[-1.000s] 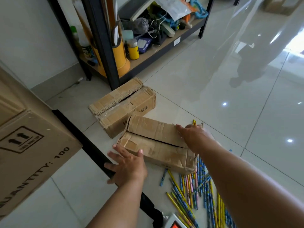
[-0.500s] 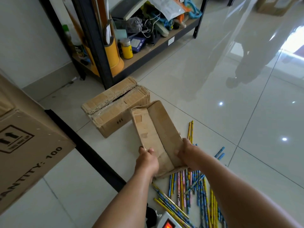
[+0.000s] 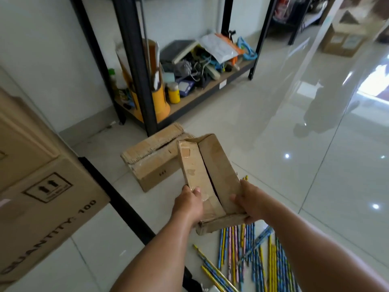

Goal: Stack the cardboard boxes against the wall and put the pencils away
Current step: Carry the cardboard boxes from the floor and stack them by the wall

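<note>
At the near end of the narrow cardboard box, the left hand curls its fingers round the left corner with the thumb pressed on the left top flap. The right hand clasps the right corner, its thumb lying on the right flap and its fingers wrapped under the end wall. The box is held lengthwise, pointing away, with a dark slit between its two flaps. Below its near end and to the right, loose pencils lie scattered on the glossy floor tiles. Its far end overlaps a second cardboard box on the floor; whether they touch cannot be told. Farther off stands a black shelf rack with a yellow jar among clutter. At the left sits a large carton printed "QUANTITY: 100".
</note>
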